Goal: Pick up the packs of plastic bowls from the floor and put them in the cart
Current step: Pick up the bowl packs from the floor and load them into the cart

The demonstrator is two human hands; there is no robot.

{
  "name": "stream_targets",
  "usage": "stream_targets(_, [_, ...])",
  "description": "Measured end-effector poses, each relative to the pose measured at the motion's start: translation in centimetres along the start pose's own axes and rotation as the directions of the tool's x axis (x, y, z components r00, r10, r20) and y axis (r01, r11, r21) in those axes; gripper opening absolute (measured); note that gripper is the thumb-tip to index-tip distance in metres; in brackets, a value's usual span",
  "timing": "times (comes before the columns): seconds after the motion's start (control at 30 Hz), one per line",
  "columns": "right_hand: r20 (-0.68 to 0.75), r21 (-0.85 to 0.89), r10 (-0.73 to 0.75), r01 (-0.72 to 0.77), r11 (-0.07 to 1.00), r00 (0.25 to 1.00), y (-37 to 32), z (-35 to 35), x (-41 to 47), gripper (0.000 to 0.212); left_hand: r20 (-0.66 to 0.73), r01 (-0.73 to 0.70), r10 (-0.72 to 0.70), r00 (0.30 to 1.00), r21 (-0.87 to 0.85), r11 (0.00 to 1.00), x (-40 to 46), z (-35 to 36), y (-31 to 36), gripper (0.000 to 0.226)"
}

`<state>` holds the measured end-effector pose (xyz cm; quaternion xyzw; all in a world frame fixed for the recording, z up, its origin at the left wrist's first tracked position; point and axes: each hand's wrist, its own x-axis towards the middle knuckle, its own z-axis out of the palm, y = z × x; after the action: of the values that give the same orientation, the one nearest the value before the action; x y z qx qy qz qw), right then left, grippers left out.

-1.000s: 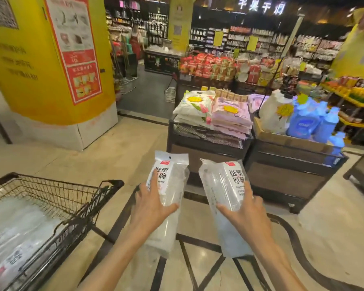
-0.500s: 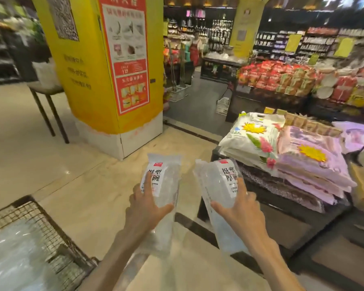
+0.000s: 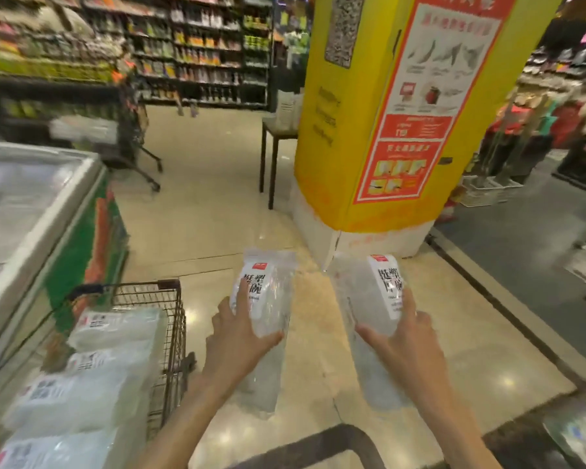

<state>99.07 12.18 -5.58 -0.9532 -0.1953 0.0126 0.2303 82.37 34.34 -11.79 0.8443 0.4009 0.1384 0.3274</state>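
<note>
I hold two clear packs of plastic bowls upright in front of me, above the floor. My left hand [image 3: 236, 340] grips the left pack [image 3: 268, 299], which has a white label with black characters. My right hand [image 3: 408, 350] grips the right pack [image 3: 372, 292], tilted slightly left. The wire cart [image 3: 170, 319] stands at the lower left, just left of my left hand. Several packs of bowls [image 3: 92, 374] lie stacked inside it.
A chest freezer [image 3: 31, 211] with a green side runs along the left, behind the cart. A yellow pillar [image 3: 379, 113] with a red poster rises straight ahead, with a small dark table [image 3: 274, 143] beside it. Another cart [image 3: 129, 137] and shelves stand farther back.
The view has swung left: the display tables have left the frame, and the freezer and the cart's contents have come into view. Both hands keep their packs, now close to the cart's right side.
</note>
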Motion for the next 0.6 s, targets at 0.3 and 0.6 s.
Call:
stream_targets(0.3, [0.242, 0.08, -0.37, 0.362, 0.929, 0.897, -15.9, 10.2, 17.2, 0.117, -0.289, 0.351, -0.369, 0.883, -0.115, 0.929, 9.6, -5.3, -5.6, 0.124])
stream_targets(0.6, [0.451, 0.255, -0.747, 0.732, 0.632, 0.488, -35.2, 23.6, 20.3, 0.12, -0.488, 0.652, -0.731, 0.477, -0.361, 0.667, 9.5, -10.4, -14.7, 0.126])
